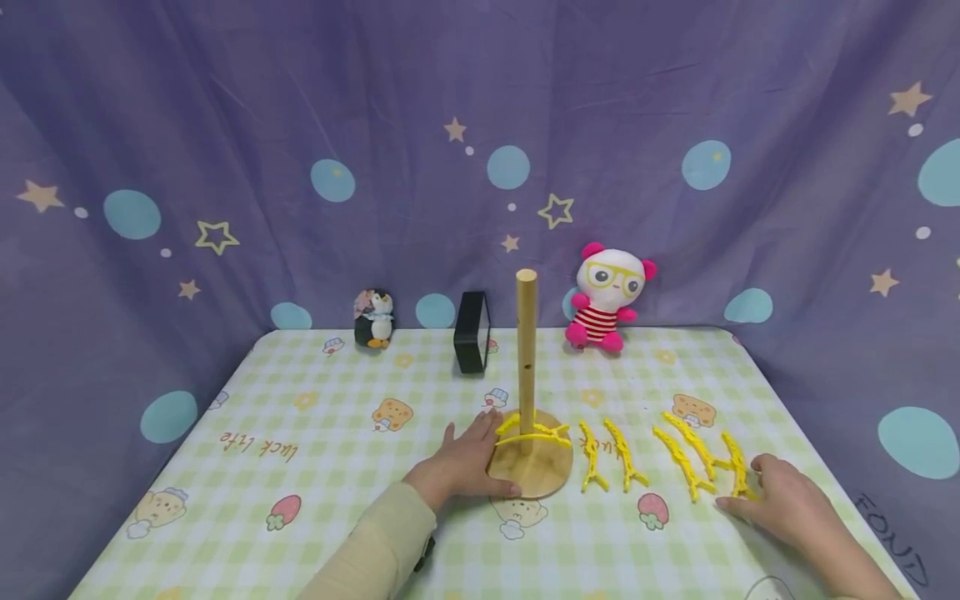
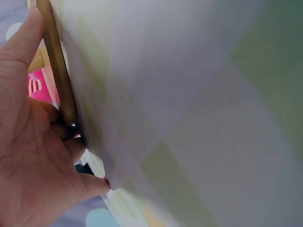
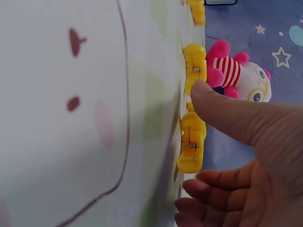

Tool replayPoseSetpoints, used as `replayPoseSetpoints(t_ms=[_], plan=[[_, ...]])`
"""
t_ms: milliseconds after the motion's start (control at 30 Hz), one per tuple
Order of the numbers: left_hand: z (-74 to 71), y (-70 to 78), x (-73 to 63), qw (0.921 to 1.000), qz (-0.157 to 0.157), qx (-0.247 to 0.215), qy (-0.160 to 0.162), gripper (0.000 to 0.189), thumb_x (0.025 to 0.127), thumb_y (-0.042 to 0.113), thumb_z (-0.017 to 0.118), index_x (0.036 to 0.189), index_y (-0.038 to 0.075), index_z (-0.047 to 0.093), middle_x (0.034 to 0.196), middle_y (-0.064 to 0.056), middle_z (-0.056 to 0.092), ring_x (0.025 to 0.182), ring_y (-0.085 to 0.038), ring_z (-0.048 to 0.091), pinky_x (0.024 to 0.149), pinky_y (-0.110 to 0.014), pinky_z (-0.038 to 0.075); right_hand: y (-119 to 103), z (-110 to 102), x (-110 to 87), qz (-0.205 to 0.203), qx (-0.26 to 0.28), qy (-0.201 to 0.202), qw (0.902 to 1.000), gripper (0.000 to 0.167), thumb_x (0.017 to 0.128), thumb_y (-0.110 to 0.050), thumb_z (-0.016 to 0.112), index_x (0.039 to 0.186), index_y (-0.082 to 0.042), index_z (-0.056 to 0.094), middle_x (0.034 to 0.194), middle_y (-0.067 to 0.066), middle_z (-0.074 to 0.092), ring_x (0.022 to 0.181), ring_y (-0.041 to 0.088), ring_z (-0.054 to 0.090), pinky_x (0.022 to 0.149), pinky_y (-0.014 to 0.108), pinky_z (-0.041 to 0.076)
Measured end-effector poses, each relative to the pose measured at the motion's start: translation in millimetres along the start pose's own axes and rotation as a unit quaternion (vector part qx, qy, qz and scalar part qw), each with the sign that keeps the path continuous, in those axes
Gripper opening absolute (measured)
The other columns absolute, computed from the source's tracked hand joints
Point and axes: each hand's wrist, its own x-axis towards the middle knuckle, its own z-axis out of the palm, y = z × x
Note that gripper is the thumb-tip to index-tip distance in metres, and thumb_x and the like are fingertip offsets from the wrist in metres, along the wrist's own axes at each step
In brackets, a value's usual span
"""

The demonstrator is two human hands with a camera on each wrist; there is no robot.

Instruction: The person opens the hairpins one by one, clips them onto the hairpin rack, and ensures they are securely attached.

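My left hand holds the left rim of the round wooden base, its thumb and fingers spread along the edge. From this base rises an upright wooden post. Thin curved yellow spring clips lie across the base around the post. My right hand is beside the rightmost yellow spring clip, with thumb and fingers apart on either side of it. In the right wrist view, the thumb overlaps the yellow clips, whose metal springs show.
Two yellow clips lie right of the base, and more lie left of my right hand. At the table's back stand a penguin toy, a black box and a pink-and-white plush. A checkered cloth covers the table.
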Motion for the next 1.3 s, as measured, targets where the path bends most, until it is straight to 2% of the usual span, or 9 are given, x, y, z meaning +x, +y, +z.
replayPoseSetpoints(t_ms=[133, 367, 433, 633, 800, 1000, 1167, 1300], plan=[[0.2, 0.0, -0.4, 1.0, 0.001, 0.001, 0.0, 0.112, 0.076, 0.069, 0.067, 0.156, 0.007, 0.019, 0.163, -0.007, 0.013, 0.149, -0.023, 0.011, 0.113, -0.062, 0.008, 0.6, 1.2, -0.3, -0.002, -0.013, 0.0, 0.9999, 0.086, 0.068, -0.066, 0.076, 0.097, 0.011, 0.055, 0.082, 0.012, 0.056, 0.072, 0.025, 0.05, 0.063, 0.043, 0.044], [1.4, -1.0, 0.3, 1.0, 0.004, 0.005, 0.0, 0.111, 0.077, 0.071, 0.066, 0.156, 0.008, 0.02, 0.163, -0.006, 0.013, 0.149, -0.023, 0.011, 0.113, -0.063, 0.009, 2.3, 1.7, 1.2, 0.0, -0.022, -0.007, 0.9997, 0.067, 0.071, -0.065, 0.074, 0.08, -0.003, 0.051, 0.074, 0.007, 0.045, 0.066, 0.022, 0.042, 0.057, 0.035, 0.034], [1.8, -1.2, 0.5, 1.0, 0.004, 0.005, -0.001, 0.111, 0.077, 0.071, 0.066, 0.156, 0.008, 0.02, 0.163, -0.006, 0.013, 0.149, -0.023, 0.011, 0.113, -0.063, 0.009, 2.7, 0.7, 1.8, 0.003, -0.023, -0.012, 0.9997, 0.065, 0.072, -0.063, 0.074, 0.08, -0.003, 0.051, 0.074, 0.006, 0.044, 0.066, 0.021, 0.041, 0.057, 0.034, 0.032], [2.5, -2.0, 1.0, 1.0, 0.003, 0.003, -0.002, 0.111, 0.076, 0.071, 0.066, 0.156, 0.008, 0.019, 0.163, -0.006, 0.013, 0.149, -0.023, 0.011, 0.113, -0.062, 0.008, 1.2, -2.8, 1.5, 0.013, -0.003, -0.001, 0.9999, 0.068, 0.076, -0.057, 0.075, 0.092, 0.005, 0.054, 0.075, 0.007, 0.048, 0.068, 0.022, 0.046, 0.058, 0.036, 0.038], [3.8, -3.5, 1.8, 1.0, 0.005, 0.0, 0.001, 0.112, 0.076, 0.072, 0.065, 0.156, 0.009, 0.019, 0.163, -0.005, 0.013, 0.149, -0.022, 0.01, 0.114, -0.062, 0.008, -4.7, -8.8, -0.2, 0.005, 0.011, 0.037, 0.9992, 0.066, 0.081, -0.05, 0.075, 0.1, 0.008, 0.05, 0.077, 0.009, 0.054, 0.066, 0.023, 0.048, 0.057, 0.039, 0.042], [4.7, -5.0, 3.8, 1.0, 0.0, 0.002, 0.0, 0.112, 0.075, 0.073, 0.065, 0.156, 0.01, 0.02, 0.163, -0.004, 0.012, 0.149, -0.021, 0.009, 0.114, -0.062, 0.007, -18.6, -12.3, -0.3, -0.033, 0.041, 0.105, 0.9931, 0.054, 0.084, -0.037, 0.075, 0.103, 0.005, 0.047, 0.079, 0.008, 0.057, 0.064, 0.022, 0.051, 0.056, 0.037, 0.041], [4.3, -4.1, 2.8, 1.0, -0.001, -0.001, -0.004, 0.112, 0.075, 0.072, 0.065, 0.156, 0.01, 0.02, 0.163, -0.004, 0.012, 0.149, -0.022, 0.009, 0.114, -0.062, 0.007, -33.4, -10.4, -0.2, -0.083, 0.086, 0.145, 0.9821, 0.043, 0.086, -0.026, 0.075, 0.106, 0.0, 0.047, 0.09, 0.013, 0.064, 0.076, 0.027, 0.062, 0.063, 0.042, 0.047], [4.6, -3.9, 2.1, 1.0, -0.001, -0.003, -0.003, 0.113, 0.075, 0.073, 0.065, 0.157, 0.01, 0.019, 0.163, -0.004, 0.012, 0.149, -0.022, 0.009, 0.114, -0.061, 0.007, -47.4, -8.3, 1.2, -0.12, 0.117, 0.171, 0.971, 0.04, 0.088, -0.023, 0.074, 0.11, -0.002, 0.048, 0.1, 0.02, 0.064, 0.084, 0.032, 0.064, 0.067, 0.047, 0.051]])
